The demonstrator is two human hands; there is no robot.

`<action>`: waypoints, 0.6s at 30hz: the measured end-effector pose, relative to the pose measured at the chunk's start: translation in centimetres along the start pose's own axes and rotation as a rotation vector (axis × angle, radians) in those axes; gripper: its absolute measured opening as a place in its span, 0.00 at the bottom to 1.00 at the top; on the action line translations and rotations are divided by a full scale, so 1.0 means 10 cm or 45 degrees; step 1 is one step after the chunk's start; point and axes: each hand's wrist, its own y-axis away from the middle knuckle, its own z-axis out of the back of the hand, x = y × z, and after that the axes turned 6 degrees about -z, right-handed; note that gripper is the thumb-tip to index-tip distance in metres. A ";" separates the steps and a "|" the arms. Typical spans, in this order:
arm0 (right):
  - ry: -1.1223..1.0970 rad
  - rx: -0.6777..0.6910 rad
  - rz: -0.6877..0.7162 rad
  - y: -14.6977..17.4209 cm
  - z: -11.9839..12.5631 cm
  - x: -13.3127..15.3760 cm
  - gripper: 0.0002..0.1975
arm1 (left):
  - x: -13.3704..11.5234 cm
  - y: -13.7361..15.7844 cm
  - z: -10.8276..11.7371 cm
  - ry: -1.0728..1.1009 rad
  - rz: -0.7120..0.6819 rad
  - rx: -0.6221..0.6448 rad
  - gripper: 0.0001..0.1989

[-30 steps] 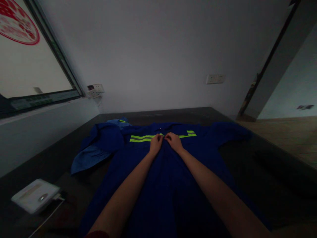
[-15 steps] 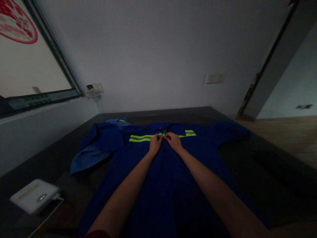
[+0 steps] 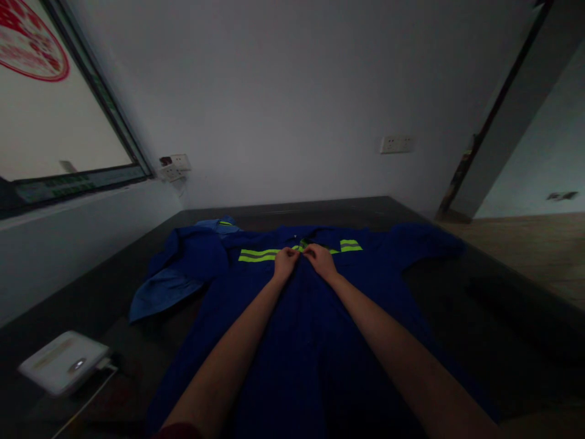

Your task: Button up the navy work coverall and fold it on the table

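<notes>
A dark blue work garment (image 3: 283, 329) with yellow-green reflective bands lies spread on the dark table (image 3: 439, 305), its collar toward the wall. My left hand (image 3: 286, 262) pinches the front edge of the garment at chest height, beside the left band. Close by on the right, my right hand (image 3: 320, 258) pinches the opposite front edge, its fingertips nearly meeting the left ones. Whatever small fastening may lie between the fingertips is too dark and small to make out. The garment's left sleeve is folded over, with lighter blue cloth (image 3: 164, 292) showing under it.
A white box-shaped device (image 3: 64, 361) with a plugged-in white cable stands at the table's near left. The wall behind holds sockets (image 3: 397, 144) on the right and more sockets (image 3: 175, 166) at the left corner. A window (image 3: 64, 110) is on the left.
My left hand has shifted very slightly left and down, its fingertips a little farther from the right ones. The right hand stays almost in place, and the garment lies as before.
</notes>
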 end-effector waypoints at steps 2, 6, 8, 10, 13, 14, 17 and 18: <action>-0.001 0.000 -0.008 0.00 0.00 0.00 0.03 | 0.00 -0.01 0.00 0.009 0.018 0.008 0.03; -0.003 -0.013 -0.036 0.00 -0.01 0.01 0.03 | -0.01 0.01 -0.02 0.014 0.010 0.011 0.02; -0.010 -0.022 -0.050 0.00 -0.02 0.01 0.02 | -0.03 0.03 -0.03 0.009 -0.001 0.007 0.04; -0.024 -0.035 -0.065 -0.01 -0.03 0.00 0.03 | -0.06 0.03 -0.03 -0.005 -0.013 0.008 0.05; -0.060 -0.070 -0.101 -0.05 -0.05 -0.04 0.04 | -0.10 0.02 -0.02 -0.040 -0.036 0.041 0.05; -0.075 -0.085 -0.117 -0.06 -0.06 -0.05 0.04 | -0.12 0.02 -0.02 -0.052 -0.045 0.054 0.05; -0.130 -0.126 -0.164 -0.09 -0.09 -0.09 0.05 | -0.15 0.01 0.00 -0.071 -0.059 0.080 0.06; -0.151 -0.134 -0.179 -0.10 -0.09 -0.10 0.05 | -0.15 0.00 0.00 -0.071 -0.060 0.085 0.06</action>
